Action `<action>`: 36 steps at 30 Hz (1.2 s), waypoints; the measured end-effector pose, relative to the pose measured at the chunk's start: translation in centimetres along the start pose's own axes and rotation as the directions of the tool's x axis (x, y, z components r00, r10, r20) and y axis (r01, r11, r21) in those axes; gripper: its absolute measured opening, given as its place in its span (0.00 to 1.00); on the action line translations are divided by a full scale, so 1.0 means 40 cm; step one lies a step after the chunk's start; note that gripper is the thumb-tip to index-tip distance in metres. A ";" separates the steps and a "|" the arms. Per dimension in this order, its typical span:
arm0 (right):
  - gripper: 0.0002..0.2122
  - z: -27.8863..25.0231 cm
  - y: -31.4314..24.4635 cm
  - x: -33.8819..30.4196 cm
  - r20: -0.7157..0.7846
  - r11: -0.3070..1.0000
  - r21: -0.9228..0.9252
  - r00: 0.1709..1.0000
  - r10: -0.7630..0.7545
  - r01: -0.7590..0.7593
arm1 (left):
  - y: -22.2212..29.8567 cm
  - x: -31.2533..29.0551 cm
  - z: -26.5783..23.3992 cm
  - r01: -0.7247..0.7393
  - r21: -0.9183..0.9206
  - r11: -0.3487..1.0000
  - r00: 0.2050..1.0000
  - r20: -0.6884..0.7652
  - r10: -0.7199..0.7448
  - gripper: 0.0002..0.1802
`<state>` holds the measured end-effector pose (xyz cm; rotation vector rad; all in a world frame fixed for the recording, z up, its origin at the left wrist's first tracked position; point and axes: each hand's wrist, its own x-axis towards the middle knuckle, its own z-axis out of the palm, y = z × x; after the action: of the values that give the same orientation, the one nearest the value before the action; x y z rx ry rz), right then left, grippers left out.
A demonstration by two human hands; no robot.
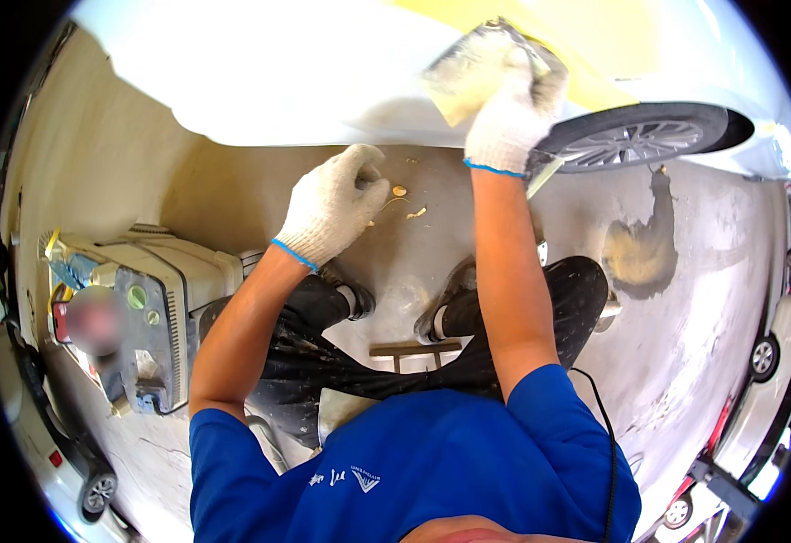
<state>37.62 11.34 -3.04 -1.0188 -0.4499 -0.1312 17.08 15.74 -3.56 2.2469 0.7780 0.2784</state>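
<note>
Both my hands wear white knit gloves with blue cuffs. My right hand is raised against the side of a pale car, its fingers closed on a flat, grey-smeared yellowish sheet. Motion blur and glare hide the sheet's exact kind. Around it, a yellow patch covers part of the bodywork, just above a dark wheel. Lower and to the left, my left hand hovers in front of the car's bottom edge, fingers loosely curled with a gap to the thumb. Nothing shows in it.
On my left stands a grey-beige wheeled box with things on top. Small yellowish scraps lie on the floor between my feet and the car. A dark stain marks the floor at right. Other cars stand along both sides.
</note>
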 end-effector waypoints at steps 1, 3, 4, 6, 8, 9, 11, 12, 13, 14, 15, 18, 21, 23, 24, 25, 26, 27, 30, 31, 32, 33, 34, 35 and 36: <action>0.11 -0.008 0.001 0.002 0.004 1.000 0.011 1.000 0.019 -0.019 | -0.004 -0.001 -0.001 -0.007 0.005 1.000 1.000 -0.018 0.007 0.17; 0.11 0.003 -0.032 0.005 -0.110 0.970 0.187 0.978 0.177 -0.155 | -0.010 -0.002 0.001 -0.026 0.023 0.999 0.998 -0.054 0.027 0.16; 0.12 0.004 -0.056 0.011 -0.100 0.977 0.150 0.980 0.170 -0.154 | -0.008 0.002 0.001 -0.037 0.001 0.999 0.999 -0.037 0.037 0.16; 0.12 0.006 -0.047 0.024 -0.087 0.994 0.060 0.991 0.098 -0.093 | -0.014 0.001 0.011 -0.033 0.023 0.999 0.999 -0.012 0.033 0.15; 0.11 0.008 -0.026 0.027 -0.045 0.998 -0.057 0.999 0.008 -0.011 | -0.022 -0.001 0.011 -0.033 0.041 0.999 0.999 0.026 0.032 0.15; 0.11 0.015 -0.028 0.024 -0.034 0.998 -0.062 0.999 0.010 -0.012 | -0.031 -0.010 0.014 -0.043 0.057 0.997 0.999 0.016 0.042 0.15; 0.11 0.017 -0.034 0.027 -0.062 0.998 0.053 0.997 0.035 -0.031 | -0.046 -0.010 0.022 -0.085 0.089 0.992 0.996 0.001 0.085 0.15; 0.11 0.017 -0.046 0.030 -0.062 0.999 0.033 0.998 0.027 -0.025 | -0.041 -0.014 0.021 -0.098 0.138 0.986 0.995 0.001 0.098 0.14; 0.10 0.013 -0.058 0.026 -0.069 1.000 0.004 0.997 0.026 -0.025 | -0.039 -0.018 0.029 -0.124 0.127 0.984 0.992 0.043 0.120 0.14; 0.09 0.024 -0.064 0.027 -0.127 0.997 -0.025 0.990 0.064 -0.067 | -0.044 -0.019 0.027 -0.143 0.131 0.981 0.989 0.037 0.140 0.14; 0.09 0.035 -0.062 0.020 -0.087 0.996 -0.072 0.995 0.051 -0.057 | -0.050 -0.020 0.024 -0.164 0.135 0.977 0.986 0.033 0.161 0.14; 0.09 0.047 -0.057 0.011 -0.003 0.993 -0.117 1.000 -0.013 0.012 | -0.065 -0.013 0.035 -0.177 0.165 0.970 0.984 0.012 0.177 0.14; 0.09 0.018 -0.046 0.042 -0.066 0.999 0.020 0.997 0.031 -0.030 | -0.036 -0.021 -0.021 -0.127 0.170 0.977 0.990 0.077 0.115 0.14; 0.09 0.029 -0.068 0.026 -0.082 0.998 -0.009 0.995 0.056 -0.057 | -0.055 -0.017 0.001 -0.164 0.195 0.967 0.986 -0.006 0.169 0.14; 0.09 0.037 -0.051 0.031 -0.066 0.998 -0.025 0.997 0.049 -0.051 | -0.064 -0.015 0.010 -0.182 0.208 0.961 0.979 -0.047 0.196 0.14; 0.09 0.044 -0.044 0.037 -0.054 0.998 -0.043 0.998 0.038 -0.041 | -0.059 -0.018 0.002 -0.169 0.195 0.966 0.984 -0.027 0.178 0.14; 0.10 0.051 -0.044 0.036 0.003 0.994 -0.113 1.000 -0.003 0.004 | -0.052 -0.021 -0.010 -0.155 0.183 0.971 0.987 -0.006 0.159 0.14; 0.10 0.037 -0.047 0.035 -0.016 0.998 -0.058 1.000 0.016 -0.017 | -0.047 -0.024 -0.016 -0.140 0.171 0.975 0.990 0.015 0.140 0.14; 0.11 0.031 -0.056 0.035 -0.097 0.994 0.061 0.990 0.098 -0.092 | -0.050 -0.018 -0.021 -0.163 0.189 0.968 0.986 0.000 0.166 0.15; 0.11 0.029 -0.063 0.033 -0.094 0.994 0.047 0.990 0.105 -0.101 | -0.049 -0.022 -0.018 -0.168 0.190 0.967 0.985 -0.004 0.172 0.15; 0.11 0.029 -0.067 0.031 -0.089 0.993 0.033 0.990 0.113 -0.110 | -0.051 -0.023 -0.017 -0.166 0.198 0.966 0.985 -0.009 0.171 0.15; 0.11 0.028 -0.069 0.031 -0.085 0.993 0.018 0.989 0.120 -0.119 | -0.054 -0.022 -0.018 -0.165 0.206 0.965 0.985 -0.014 0.171 0.15; 0.10 0.031 -0.060 0.038 -0.070 0.994 0.044 0.992 0.105 -0.102 | -0.053 -0.020 -0.014 -0.172 0.211 0.962 0.984 -0.012 0.178 0.15; 0.10 0.030 -0.054 0.041 -0.041 0.997 0.017 0.996 0.082 -0.082 | -0.052 -0.018 -0.011 -0.172 0.205 0.964 0.984 -0.010 0.178 0.15; 0.10 0.026 -0.048 0.040 -0.011 0.998 -0.009 0.998 0.060 -0.060 | -0.052 -0.016 -0.007 -0.172 0.199 0.965 0.984 -0.009 0.178 0.15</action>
<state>38.16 11.38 -0.39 -1.0398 -0.4083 -0.0850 15.51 16.64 -4.82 2.5103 0.6449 0.3274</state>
